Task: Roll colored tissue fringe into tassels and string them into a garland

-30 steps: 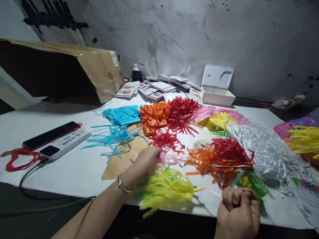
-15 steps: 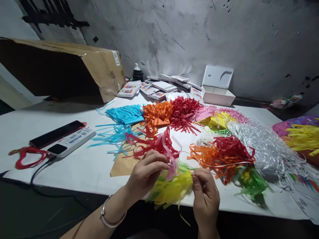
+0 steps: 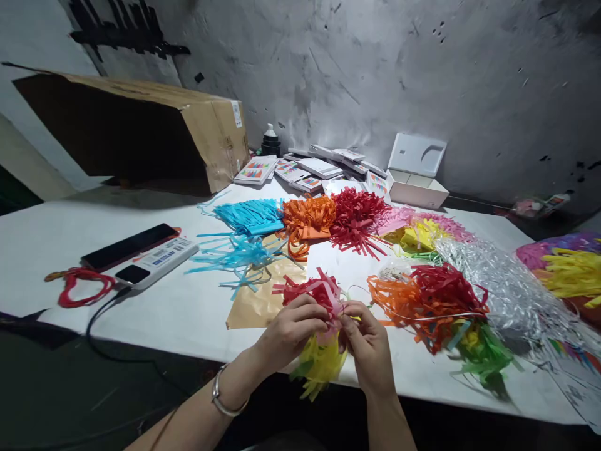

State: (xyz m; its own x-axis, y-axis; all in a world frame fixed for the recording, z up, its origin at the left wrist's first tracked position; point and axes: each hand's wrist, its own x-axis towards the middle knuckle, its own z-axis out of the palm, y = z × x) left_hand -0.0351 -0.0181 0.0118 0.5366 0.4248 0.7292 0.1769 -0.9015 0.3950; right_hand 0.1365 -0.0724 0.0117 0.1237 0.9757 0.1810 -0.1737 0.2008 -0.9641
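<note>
Near the table's front edge, my left hand (image 3: 300, 329) pinches a pink tassel (image 3: 335, 297), its strips hanging about the fingertips. Close beside it on the right, my right hand (image 3: 364, 335) is closed, its fingertips on the same gathered spot; a thin string shows there. Below both hands a yellow tassel (image 3: 323, 362) with some green strips droops over the edge. Red paper strips (image 3: 312, 289) fan out just behind my left hand. To the right lies a bundle of orange and red tassels (image 3: 427, 300) with green and yellow ones.
Blue fringe (image 3: 248, 216), orange fringe (image 3: 307, 216) and red fringe (image 3: 357, 210) lie behind. Silver tinsel (image 3: 498, 282) spreads at right. Phone (image 3: 129, 246), power bank (image 3: 157, 263) and a large cardboard box (image 3: 216, 138) are left. Flat boxes (image 3: 319, 168) and an open white box (image 3: 417, 188) stand behind.
My right hand has moved left and up to meet my left hand. The yellow tassel has narrowed and hangs lower between them. The view has shifted slightly left.
</note>
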